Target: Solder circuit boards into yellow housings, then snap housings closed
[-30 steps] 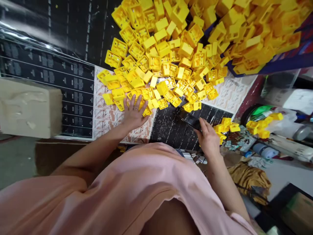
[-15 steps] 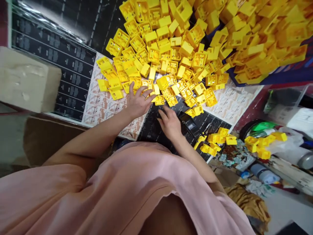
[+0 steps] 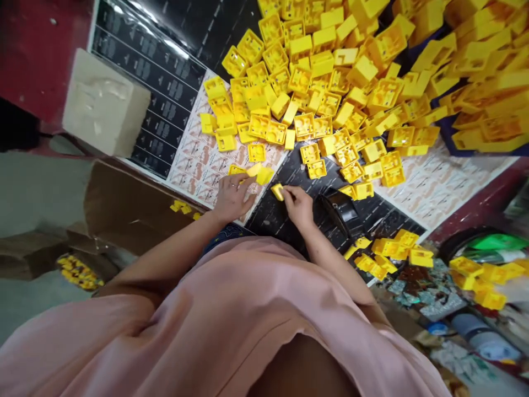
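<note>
My right hand [image 3: 300, 207] pinches a small yellow plastic housing [image 3: 277, 192] between thumb and fingertips, over the black sheet. To its left, my left hand [image 3: 234, 196] is palm down with thumb and fingers apart. Its fingertips are at a blurred yellow housing [image 3: 264, 175]; whether they touch it is unclear. Another yellow housing [image 3: 236, 169] lies partly hidden just beyond these fingers. Farther off, a large heap of box-shaped yellow housings [image 3: 322, 60] covers the table, many with their hollow sides up.
A black plastic object [image 3: 343, 212] stands right of my right hand, near a small group of yellow housings [image 3: 386, 253]. A dark blue crate [image 3: 458, 144] overflows at far right. A pale block [image 3: 105, 105] sits left; an open cardboard box [image 3: 136, 207] is below the table edge.
My right hand now pinches a yellow housing. My left hand has drawn back toward the table edge, and some yellow housings now lie nearer me. The view has shifted left.
</note>
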`<state>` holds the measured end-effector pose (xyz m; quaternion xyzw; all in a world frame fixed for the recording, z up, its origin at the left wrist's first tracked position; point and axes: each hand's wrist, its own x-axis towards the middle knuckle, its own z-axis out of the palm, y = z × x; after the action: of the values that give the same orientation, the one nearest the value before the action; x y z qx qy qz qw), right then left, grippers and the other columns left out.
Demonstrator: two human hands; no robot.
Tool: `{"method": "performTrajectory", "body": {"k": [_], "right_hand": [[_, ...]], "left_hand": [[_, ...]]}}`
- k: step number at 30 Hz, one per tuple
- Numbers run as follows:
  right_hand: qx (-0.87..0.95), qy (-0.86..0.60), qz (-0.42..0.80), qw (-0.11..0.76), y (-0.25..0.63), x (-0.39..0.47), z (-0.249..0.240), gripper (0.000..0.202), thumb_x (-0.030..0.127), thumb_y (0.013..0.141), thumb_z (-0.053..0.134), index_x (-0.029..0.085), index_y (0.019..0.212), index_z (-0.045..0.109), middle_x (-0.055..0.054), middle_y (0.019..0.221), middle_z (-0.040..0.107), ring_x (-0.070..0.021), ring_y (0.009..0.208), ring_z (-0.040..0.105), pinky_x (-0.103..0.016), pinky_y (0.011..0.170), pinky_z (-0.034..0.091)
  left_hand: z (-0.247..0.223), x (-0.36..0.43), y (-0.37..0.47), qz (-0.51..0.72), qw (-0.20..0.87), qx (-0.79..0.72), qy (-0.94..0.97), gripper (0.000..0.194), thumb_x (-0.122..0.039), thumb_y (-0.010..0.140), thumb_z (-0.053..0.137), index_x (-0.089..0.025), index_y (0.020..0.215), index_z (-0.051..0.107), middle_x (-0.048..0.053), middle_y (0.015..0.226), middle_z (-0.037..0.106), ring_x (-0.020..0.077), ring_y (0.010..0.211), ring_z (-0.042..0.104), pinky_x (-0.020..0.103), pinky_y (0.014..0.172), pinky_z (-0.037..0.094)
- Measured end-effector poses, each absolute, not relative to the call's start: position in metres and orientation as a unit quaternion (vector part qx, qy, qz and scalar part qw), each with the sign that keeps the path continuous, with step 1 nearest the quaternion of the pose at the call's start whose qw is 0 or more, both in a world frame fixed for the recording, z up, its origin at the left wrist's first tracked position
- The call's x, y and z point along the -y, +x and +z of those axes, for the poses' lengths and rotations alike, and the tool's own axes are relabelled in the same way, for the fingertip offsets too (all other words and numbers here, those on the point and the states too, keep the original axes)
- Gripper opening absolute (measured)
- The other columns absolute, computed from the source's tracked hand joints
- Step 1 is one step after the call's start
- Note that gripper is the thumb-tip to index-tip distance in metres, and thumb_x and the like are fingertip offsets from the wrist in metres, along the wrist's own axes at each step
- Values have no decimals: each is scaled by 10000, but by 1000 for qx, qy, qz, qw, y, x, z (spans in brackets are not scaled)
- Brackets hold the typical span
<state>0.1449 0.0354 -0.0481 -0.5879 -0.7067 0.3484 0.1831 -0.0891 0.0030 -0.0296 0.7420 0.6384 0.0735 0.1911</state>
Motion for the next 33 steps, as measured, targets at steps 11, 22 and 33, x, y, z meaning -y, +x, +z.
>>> {"method": "performTrajectory", "body": {"k": [11, 22, 33], "right_hand": [[586, -738, 259, 212, 127, 18, -66, 675, 571, 953, 625, 167, 1481, 509, -200, 1375, 621, -275, 1275, 605, -474, 1089, 512], [597, -768, 193, 124, 119, 26, -91, 562, 481, 963, 568, 153, 1419, 574, -217, 1364, 599, -332, 1321, 535, -530, 1164, 408], [599, -759, 215, 139, 102, 16, -57, 482, 437, 944, 615, 170, 1345, 610, -170, 1276, 620, -334, 1222, 533, -539, 1136, 425]], "left_hand": [[-27, -92, -65, 25, 334, -331, 882, 452, -205, 972, 450, -246, 1402, 586, 103, 1530, 586, 336, 1560, 360, 756, 1268, 7], [-65, -18, -93, 146, 412, -415, 798, 676, -722, 997, 389, -133, 1311, 498, 232, 1396, 617, 329, 1318, 608, 511, 1082, 520], [-57, -20, -112, 38, 313, -415, 853, 630, -604, 954, 531, -160, 1400, 559, 191, 1447, 603, 405, 1278, 571, 563, 1089, 440]]}}
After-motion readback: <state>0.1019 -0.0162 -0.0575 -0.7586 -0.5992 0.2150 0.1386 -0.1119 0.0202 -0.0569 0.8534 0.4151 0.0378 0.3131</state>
